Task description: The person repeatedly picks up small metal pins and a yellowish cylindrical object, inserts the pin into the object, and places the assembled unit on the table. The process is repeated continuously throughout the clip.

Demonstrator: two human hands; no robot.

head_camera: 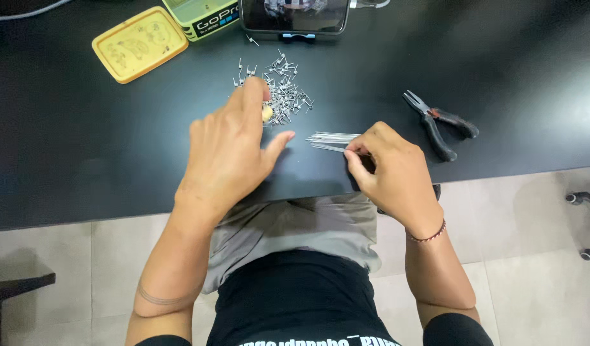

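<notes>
Lying on the black table [83,154] just before its near edge, a small bundle of thin straight wires [332,139] was pinched at one end between the thumb and fingertips of the right hand [392,172]. The left hand [229,150] was laid flat beside it, fingers pressed together and thumb spread out, its fingertips resting at a pile of small bent metal pieces [283,91], where a small pale object [267,113] was partly covered. Dark-handled pliers [437,123] were seen well to the right, and a yellow lid [139,43] at the far left.
</notes>
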